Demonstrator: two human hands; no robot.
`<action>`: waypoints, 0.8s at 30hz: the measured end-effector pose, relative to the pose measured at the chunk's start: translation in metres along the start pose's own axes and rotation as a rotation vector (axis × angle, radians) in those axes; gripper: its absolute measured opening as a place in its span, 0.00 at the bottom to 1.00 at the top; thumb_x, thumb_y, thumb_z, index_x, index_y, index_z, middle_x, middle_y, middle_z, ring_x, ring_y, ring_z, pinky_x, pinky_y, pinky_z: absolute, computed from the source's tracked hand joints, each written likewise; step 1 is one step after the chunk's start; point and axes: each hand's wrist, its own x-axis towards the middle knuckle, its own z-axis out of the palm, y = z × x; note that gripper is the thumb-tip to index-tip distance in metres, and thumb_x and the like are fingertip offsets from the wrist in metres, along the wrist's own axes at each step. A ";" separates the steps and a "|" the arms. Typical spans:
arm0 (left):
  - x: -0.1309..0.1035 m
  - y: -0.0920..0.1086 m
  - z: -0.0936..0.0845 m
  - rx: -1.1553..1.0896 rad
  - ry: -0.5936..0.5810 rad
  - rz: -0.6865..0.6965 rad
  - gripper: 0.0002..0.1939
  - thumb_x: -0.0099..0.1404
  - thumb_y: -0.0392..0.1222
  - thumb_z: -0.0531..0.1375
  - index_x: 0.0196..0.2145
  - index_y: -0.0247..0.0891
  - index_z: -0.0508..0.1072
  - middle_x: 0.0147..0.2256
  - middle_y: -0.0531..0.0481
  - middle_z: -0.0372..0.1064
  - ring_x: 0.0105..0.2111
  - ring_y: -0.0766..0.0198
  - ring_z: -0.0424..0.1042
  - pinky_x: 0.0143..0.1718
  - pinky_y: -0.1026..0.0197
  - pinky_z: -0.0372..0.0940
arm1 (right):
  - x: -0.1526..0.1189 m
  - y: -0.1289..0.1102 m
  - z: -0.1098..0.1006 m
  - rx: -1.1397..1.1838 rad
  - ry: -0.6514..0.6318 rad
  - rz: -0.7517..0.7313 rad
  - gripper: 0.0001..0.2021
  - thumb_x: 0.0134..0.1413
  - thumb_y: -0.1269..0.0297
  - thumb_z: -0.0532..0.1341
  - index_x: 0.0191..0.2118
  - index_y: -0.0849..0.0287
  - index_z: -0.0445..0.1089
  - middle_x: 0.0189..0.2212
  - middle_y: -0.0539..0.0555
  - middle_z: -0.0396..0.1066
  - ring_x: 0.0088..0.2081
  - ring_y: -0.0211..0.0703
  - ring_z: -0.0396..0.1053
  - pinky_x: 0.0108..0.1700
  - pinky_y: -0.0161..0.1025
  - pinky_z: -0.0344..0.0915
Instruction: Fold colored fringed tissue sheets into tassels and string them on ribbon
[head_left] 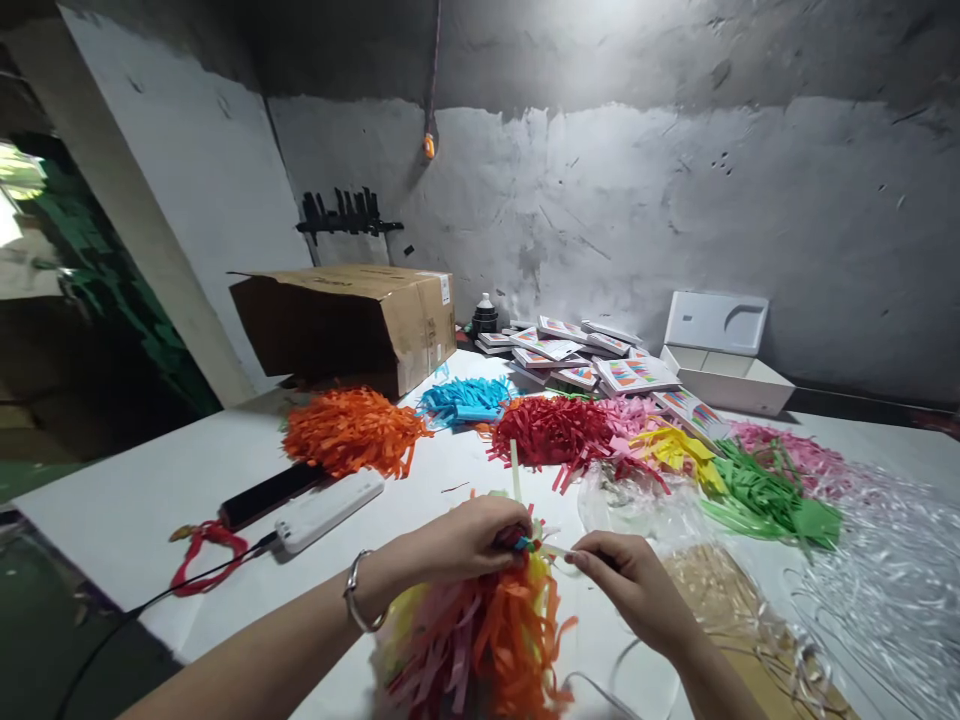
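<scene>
A multicoloured bundle of fringed paper strips (pixel 480 640), orange, yellow and pink, hangs down at the front of the white table. My left hand (pixel 484 535) is closed round the top of this bundle, where bits of blue, red and green show. Just to the right, my right hand (pixel 622 575) pinches the end of a pale strip (pixel 553 550) that runs to the bundle's top. Another pale strip (pixel 515 470) sticks up behind my left hand.
Orange (pixel 352 430), blue (pixel 465 398), red (pixel 555 430), yellow and green (pixel 765 490) fringe piles cross the table (pixel 427 500). Behind them are a cardboard box (pixel 420 335), stacked flat packs (pixel 637 374) and an open white box (pixel 727 380). A power bank (pixel 330 510) lies left; clear strands (pixel 892 590) right.
</scene>
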 end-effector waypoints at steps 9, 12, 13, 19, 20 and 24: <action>0.004 0.013 0.026 -0.276 0.001 -0.018 0.42 0.65 0.32 0.60 0.70 0.48 0.45 0.47 0.49 0.77 0.38 0.62 0.75 0.43 0.61 0.67 | -0.012 0.003 0.017 -0.075 0.210 -0.097 0.19 0.56 0.49 0.66 0.49 0.56 0.74 0.27 0.49 0.68 0.29 0.41 0.65 0.34 0.37 0.62; 0.007 0.019 0.036 -0.284 0.085 -0.029 0.49 0.63 0.33 0.63 0.71 0.55 0.40 0.60 0.43 0.67 0.47 0.57 0.74 0.50 0.55 0.66 | -0.009 0.002 0.031 0.116 0.146 -0.087 0.14 0.60 0.51 0.63 0.36 0.56 0.78 0.27 0.51 0.72 0.30 0.42 0.68 0.35 0.36 0.63; 0.007 0.019 0.038 -0.307 0.107 -0.030 0.51 0.61 0.34 0.65 0.71 0.55 0.40 0.63 0.42 0.64 0.49 0.56 0.73 0.51 0.54 0.66 | -0.008 0.003 0.034 0.158 0.153 -0.077 0.15 0.62 0.51 0.61 0.33 0.56 0.77 0.27 0.51 0.73 0.30 0.42 0.69 0.35 0.36 0.63; 0.004 0.009 0.050 -0.531 0.109 -0.211 0.58 0.53 0.37 0.70 0.72 0.45 0.41 0.45 0.47 0.72 0.39 0.58 0.73 0.43 0.56 0.68 | -0.011 0.013 0.032 0.275 0.251 0.026 0.17 0.63 0.51 0.61 0.33 0.58 0.77 0.28 0.52 0.74 0.30 0.41 0.70 0.34 0.35 0.64; 0.004 0.007 0.053 -0.563 0.090 -0.225 0.57 0.55 0.37 0.69 0.72 0.44 0.40 0.41 0.50 0.72 0.36 0.59 0.72 0.40 0.57 0.68 | -0.011 0.012 0.032 0.298 0.239 0.042 0.16 0.62 0.50 0.62 0.35 0.59 0.77 0.29 0.53 0.75 0.31 0.42 0.71 0.35 0.36 0.65; 0.006 0.004 0.068 -0.605 0.055 -0.168 0.54 0.58 0.37 0.65 0.72 0.44 0.36 0.40 0.50 0.72 0.35 0.61 0.70 0.37 0.60 0.66 | -0.009 0.003 0.041 0.380 0.123 0.061 0.22 0.50 0.48 0.69 0.46 0.58 0.76 0.36 0.53 0.78 0.35 0.45 0.74 0.37 0.37 0.69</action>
